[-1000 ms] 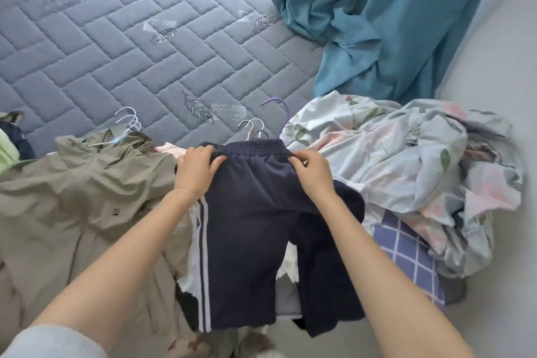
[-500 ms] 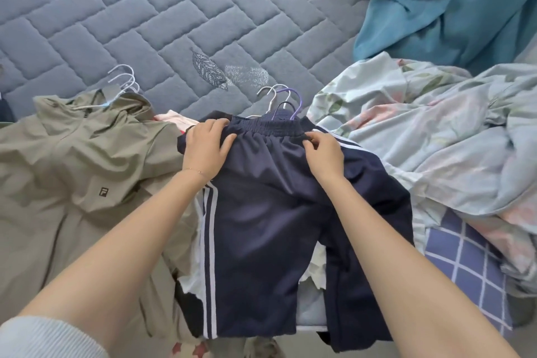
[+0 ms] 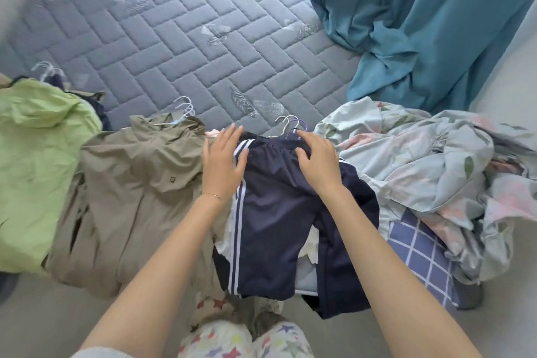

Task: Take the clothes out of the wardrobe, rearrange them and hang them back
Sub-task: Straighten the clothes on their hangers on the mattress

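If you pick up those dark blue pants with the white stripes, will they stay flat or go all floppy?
Probably floppy: the navy track pants droop limply over the mattress edge. They look thin and wrinkled, so likely light. The smooth-looking fabric might slide off the hangers.

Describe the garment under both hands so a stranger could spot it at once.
Start at the grey quilted mattress and follow its near edge, where clothes lie in a row. Between the khaki jacket and the crumpled floral sheet lie the navy track pants, under the left hand and right hand. Only they are dark navy with white side stripes.
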The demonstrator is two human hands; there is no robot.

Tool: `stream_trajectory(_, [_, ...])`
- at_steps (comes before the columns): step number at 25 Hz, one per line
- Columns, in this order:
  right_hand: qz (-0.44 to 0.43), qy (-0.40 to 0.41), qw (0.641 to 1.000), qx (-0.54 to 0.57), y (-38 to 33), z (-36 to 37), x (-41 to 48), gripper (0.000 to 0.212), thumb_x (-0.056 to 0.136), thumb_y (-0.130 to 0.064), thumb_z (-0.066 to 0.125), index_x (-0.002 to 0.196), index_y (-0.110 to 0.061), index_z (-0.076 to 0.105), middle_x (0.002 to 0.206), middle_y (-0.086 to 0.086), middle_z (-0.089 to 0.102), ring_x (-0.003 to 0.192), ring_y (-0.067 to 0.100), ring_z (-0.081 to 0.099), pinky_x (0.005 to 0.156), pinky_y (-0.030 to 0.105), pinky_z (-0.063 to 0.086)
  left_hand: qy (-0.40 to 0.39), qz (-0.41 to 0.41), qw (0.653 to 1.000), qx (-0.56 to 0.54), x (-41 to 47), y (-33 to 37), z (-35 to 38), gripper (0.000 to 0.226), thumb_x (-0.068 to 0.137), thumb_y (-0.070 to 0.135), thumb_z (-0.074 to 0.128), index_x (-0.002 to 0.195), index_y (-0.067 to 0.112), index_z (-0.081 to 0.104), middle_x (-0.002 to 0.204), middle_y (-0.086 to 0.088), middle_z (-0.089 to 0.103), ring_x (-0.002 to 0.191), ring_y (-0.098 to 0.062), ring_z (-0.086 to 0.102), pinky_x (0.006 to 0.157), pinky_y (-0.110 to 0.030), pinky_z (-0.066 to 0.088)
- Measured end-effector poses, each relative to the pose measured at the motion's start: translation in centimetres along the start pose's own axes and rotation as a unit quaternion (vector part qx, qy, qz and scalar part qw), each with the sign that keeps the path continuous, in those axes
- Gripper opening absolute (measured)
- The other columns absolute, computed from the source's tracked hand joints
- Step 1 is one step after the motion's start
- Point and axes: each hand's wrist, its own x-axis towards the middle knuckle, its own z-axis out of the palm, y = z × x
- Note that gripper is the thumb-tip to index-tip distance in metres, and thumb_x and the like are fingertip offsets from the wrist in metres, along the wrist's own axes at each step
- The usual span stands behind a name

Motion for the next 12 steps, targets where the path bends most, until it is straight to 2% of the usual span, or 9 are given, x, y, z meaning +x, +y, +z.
stream_trajectory(3, [-0.027, 0.016, 0.999, 0.039, -3.3, -2.9, -2.9, 0.041, 0.092, -0.013, 0.056, 0.133, -0.014, 0.057, 0.13, 0.004, 0.061, 0.121, 0.029, 0.051, 0.104, 0.042, 0.038, 0.027, -0.055, 0.998, -0.028, -3.7, 1.1, -5.4, 0.052, 0.097, 0.026, 0.052, 0.147, 0.024, 0.038, 0.154, 0.004, 0.035, 0.146, -0.013, 0.023, 0.12, -0.044, 0.007])
stream_trajectory(6, [-0.053, 0.012, 0.996, 0.066, -6.5, -4.2, -6.3, 0.044, 0.092, -0.015, 0.058, 0.136, -0.014, 0.054, 0.135, 0.003, 0.058, 0.126, 0.026, 0.048, 0.109, 0.042, 0.035, 0.061, -0.095, 0.993, -0.04, -7.8, 0.9, -9.9, 0.057, 0.096, 0.026, 0.054, 0.149, 0.025, 0.033, 0.155, 0.006, 0.033, 0.146, -0.013, 0.021, 0.12, -0.046, 0.01])
stream_trajectory(12, [-0.12, -0.041, 0.989, 0.077, -15.3, -2.4, -13.7, 0.049, 0.093, -0.019, 0.059, 0.14, -0.016, 0.047, 0.14, 0.001, 0.053, 0.131, 0.024, 0.044, 0.11, 0.043, 0.034, 0.126, -0.14, 0.982, -0.021, -15.5, -3.6, -18.8, 0.059, 0.096, 0.03, 0.053, 0.15, 0.025, 0.03, 0.157, 0.005, 0.029, 0.147, -0.016, 0.019, 0.12, -0.046, 0.011])
